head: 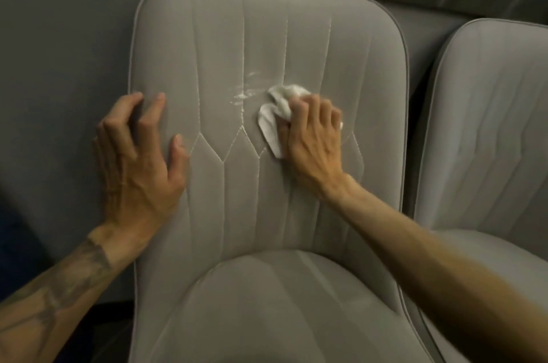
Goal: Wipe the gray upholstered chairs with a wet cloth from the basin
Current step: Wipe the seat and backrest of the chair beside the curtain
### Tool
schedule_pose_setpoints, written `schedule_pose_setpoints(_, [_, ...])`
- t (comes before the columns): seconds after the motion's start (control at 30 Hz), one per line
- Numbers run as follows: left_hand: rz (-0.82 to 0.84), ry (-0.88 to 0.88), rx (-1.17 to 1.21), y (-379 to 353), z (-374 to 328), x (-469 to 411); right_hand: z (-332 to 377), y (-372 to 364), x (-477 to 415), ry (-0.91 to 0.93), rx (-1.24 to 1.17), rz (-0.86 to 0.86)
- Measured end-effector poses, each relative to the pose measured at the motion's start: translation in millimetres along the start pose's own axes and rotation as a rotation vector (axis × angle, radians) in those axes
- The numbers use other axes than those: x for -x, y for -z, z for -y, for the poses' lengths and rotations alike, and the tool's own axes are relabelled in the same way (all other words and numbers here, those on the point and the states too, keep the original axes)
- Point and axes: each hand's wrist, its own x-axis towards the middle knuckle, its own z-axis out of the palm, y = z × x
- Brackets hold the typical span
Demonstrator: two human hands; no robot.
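While the gray chair [237, 36] fills my view, with a second chair [489, 125] just beside it on the right, my left grip [139, 161] rests spread at the backrest's left edge, fingertips bent onto the fabric. My right grip [314, 137], fingers curled, presses a crumpled white cloth [275, 113] against the backrest's middle, beside a wet smear [246, 92].

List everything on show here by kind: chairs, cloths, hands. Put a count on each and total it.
Gray upholstered chairs: 2, the middle chair and the right chair
White cloth: 1
Hands: 2, the left hand braced on the middle chair's backrest, the right hand holding the white cloth against it
Total: 5
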Motion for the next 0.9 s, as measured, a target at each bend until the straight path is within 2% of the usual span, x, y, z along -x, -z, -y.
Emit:
schedule_pose_setpoints(0.07, [-0.013,-0.003,0.019,0,-1,0,-26,9,-19,0.171,0.057,0.04])
schedule_pose_setpoints(0.1, [-0.015,-0.003,0.023,-1,0,0,-40,10,-38,0.142,0.089,0.001])
schedule_pose_setpoints(0.13, [-0.015,-0.003,0.026,-1,1,0,-48,10,-58,0.042,0.115,-0.063])
schedule_pose_setpoints(0.23, [-0.023,0.0,0.034,-1,2,0,-35,4,-94,-0.467,0.095,-0.276])
schedule_pose_setpoints(0.27, [-0.025,0.001,0.039,-1,2,0,-14,0,-89,-0.566,0.077,-0.29])
schedule_pose_setpoints(0.3, [-0.028,-0.001,0.041,-2,2,0,11,-5,-78,-0.568,0.038,-0.275])
schedule_pose_setpoints(0.33, [-0.025,-0.004,0.039,-2,3,0,36,-9,-62,-0.459,-0.03,-0.235])
schedule_pose_setpoints(0.4, [-0.017,-0.005,0.037,-2,3,0,64,-10,-28,-0.1,-0.125,-0.088])
schedule_pose_setpoints(0.43, [-0.018,0.0,0.036,-1,3,0,59,-7,-22,0.042,-0.11,-0.032])
schedule_pose_setpoints(0.47, [-0.02,0.004,0.037,0,2,1,45,-5,-29,0.095,-0.073,-0.028])
schedule_pose_setpoints(0.5, [-0.024,0.005,0.039,0,2,1,29,-5,-43,0.034,-0.022,-0.057])
schedule_pose_setpoints(0.53, [-0.025,0.006,0.039,0,3,1,14,-5,-59,-0.114,0.023,-0.113])
schedule_pose_setpoints(0.6, [-0.022,0.009,0.031,-1,3,0,-3,-2,-91,-0.505,0.028,-0.301])
schedule_pose_setpoints(0.63, [-0.02,0.009,0.034,-1,3,0,5,-2,-98,-0.649,0.005,-0.345])
schedule_pose_setpoints(0.67, [-0.023,0.007,0.039,-1,2,0,23,-4,-98,-0.698,-0.019,-0.338])
schedule_pose_setpoints(0.7, [-0.03,0.004,0.045,-1,2,0,46,-7,-91,-0.643,-0.031,-0.291])
schedule_pose_setpoints(0.77, [-0.036,0.0,0.058,-1,5,1,88,-9,-63,-0.307,-0.103,-0.165])
schedule_pose_setpoints(0.83, [-0.024,-0.002,0.073,-1,6,0,83,-5,-46,0.016,-0.118,-0.056])
schedule_pose_setpoints(0.87, [-0.02,0.001,0.076,-1,6,1,65,-3,-52,0.096,-0.067,-0.066])
schedule_pose_setpoints(0.9, [-0.021,0.003,0.08,-2,6,1,46,-3,-64,0.077,-0.015,-0.09])
